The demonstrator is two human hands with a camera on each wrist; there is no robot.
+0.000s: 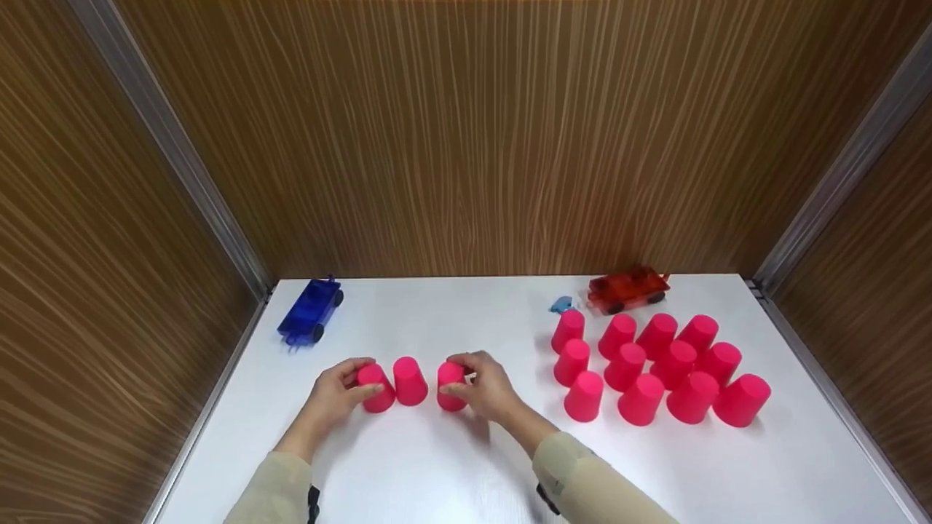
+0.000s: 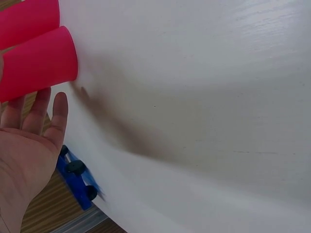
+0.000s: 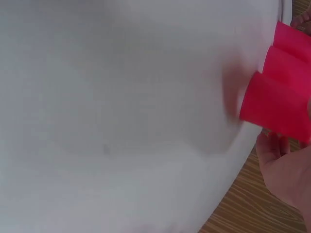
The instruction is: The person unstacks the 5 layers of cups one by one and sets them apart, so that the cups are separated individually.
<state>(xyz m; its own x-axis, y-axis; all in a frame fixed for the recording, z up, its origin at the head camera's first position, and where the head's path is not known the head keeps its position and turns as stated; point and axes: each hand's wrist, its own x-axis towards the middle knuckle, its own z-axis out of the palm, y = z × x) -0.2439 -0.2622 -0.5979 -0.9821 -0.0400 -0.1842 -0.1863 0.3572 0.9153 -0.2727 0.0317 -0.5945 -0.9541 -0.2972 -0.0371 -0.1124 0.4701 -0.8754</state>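
Observation:
Three pink cups stand upside down in a short row in front of me. My left hand [image 1: 340, 391] grips the leftmost cup [image 1: 376, 390] between thumb and fingers. Beside it, leaning close, is the middle cup [image 1: 411, 381], which no hand touches. The right hand [image 1: 486, 386] pinches the third cup [image 1: 450, 393], with a narrow gap between it and the middle one. In the left wrist view, fingers pass under the gripped pink cup [image 2: 39, 63]. The right wrist view has the right hand's cup [image 3: 274, 107] nearest, the other two behind it.
Several more pink cups [image 1: 675, 364] stand upside down in rows on the right of the white table [image 1: 437, 313]. A blue toy car [image 1: 312, 311] is at the back left. Behind the rows are a red toy car [image 1: 628, 290] and a small blue piece [image 1: 562, 305]. Wood-patterned walls [image 1: 466, 145] enclose the table.

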